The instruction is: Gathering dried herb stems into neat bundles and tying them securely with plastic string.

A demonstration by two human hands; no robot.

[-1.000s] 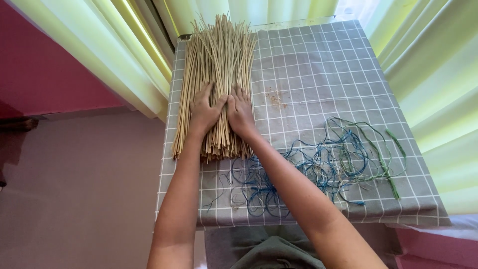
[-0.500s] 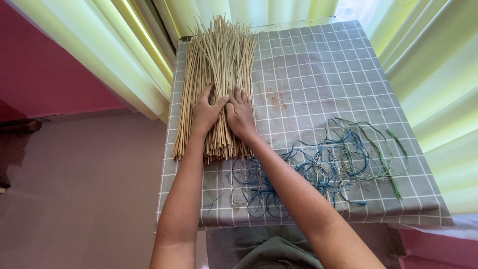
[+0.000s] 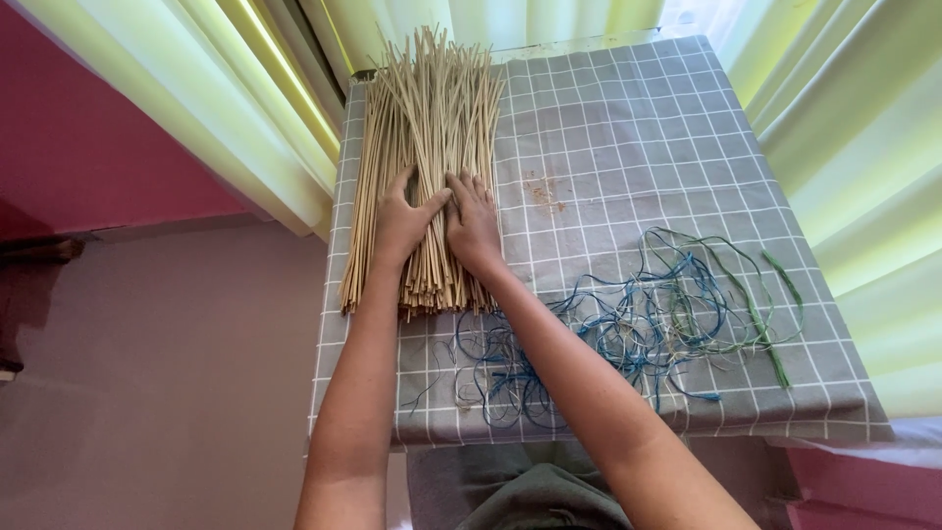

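A thick bundle of pale straw-coloured reeds (image 3: 422, 118) lies lengthwise on the left part of a table covered with a grey checked cloth (image 3: 628, 128). My left hand (image 3: 402, 218) rests flat on the bundle's middle, fingers spread. Right beside it, my right hand (image 3: 473, 218) also presses flat on the reeds, its fingers apart. The two thumbs nearly touch. Neither hand grips anything. The reeds' cut ends (image 3: 432, 299) sit just below my wrists.
A loose tangle of blue and green strings (image 3: 648, 319) lies on the cloth at the right front. Pale yellow-green curtains (image 3: 245, 108) hang at the left, back and right of the table. A small brownish stain (image 3: 540, 191) marks the cloth.
Both hands have slid slightly up the bundle, away from me, staying flat on it. The reeds and strings lie as before.
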